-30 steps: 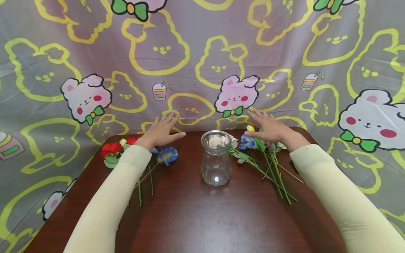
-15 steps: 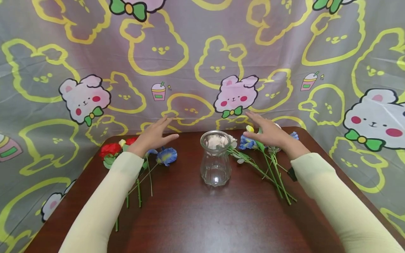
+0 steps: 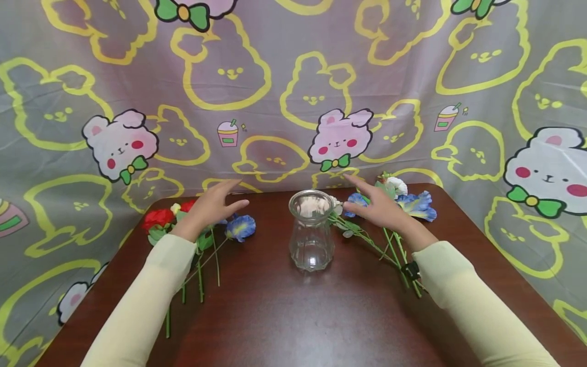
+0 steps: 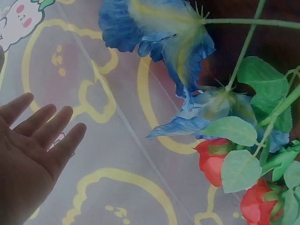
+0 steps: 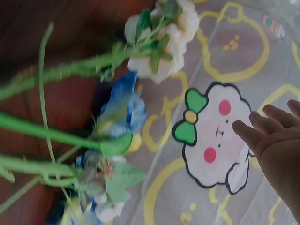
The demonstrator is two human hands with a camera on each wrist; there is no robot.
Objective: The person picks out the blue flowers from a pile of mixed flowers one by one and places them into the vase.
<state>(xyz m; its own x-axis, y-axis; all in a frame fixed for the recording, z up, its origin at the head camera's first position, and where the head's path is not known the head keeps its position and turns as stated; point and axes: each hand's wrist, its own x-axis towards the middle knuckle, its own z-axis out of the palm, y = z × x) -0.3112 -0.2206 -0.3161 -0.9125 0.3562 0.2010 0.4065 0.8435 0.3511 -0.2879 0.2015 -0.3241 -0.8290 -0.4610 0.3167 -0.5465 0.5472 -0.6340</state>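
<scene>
A clear glass vase (image 3: 313, 242) stands upright in the middle of the table, between the two hands. My left hand (image 3: 213, 206) is held over the left bunch of artificial flowers, fingers extended and nothing in them. Under it lie red roses (image 3: 158, 218) and a blue flower (image 3: 240, 227), stems toward me. My right hand (image 3: 378, 204), also holding nothing, hovers over the right bunch, which has blue flowers (image 3: 418, 205) and a white flower (image 3: 395, 186). Both wrist views show spread fingers apart from the blooms, with the left hand (image 4: 33, 150) and right hand (image 5: 276, 145) at the frame edges.
The dark brown wooden table (image 3: 293, 316) reaches back to a grey curtain (image 3: 275, 61) printed with yellow outlines and cartoon bears. Green stems (image 3: 201, 280) point toward the near side at the left. A black band (image 3: 411, 270) shows at the right cuff.
Both hands have drawn back slightly toward me. My left hand has shifted left, uncovering more of the left stems; more blue and white blooms show beside my right hand.
</scene>
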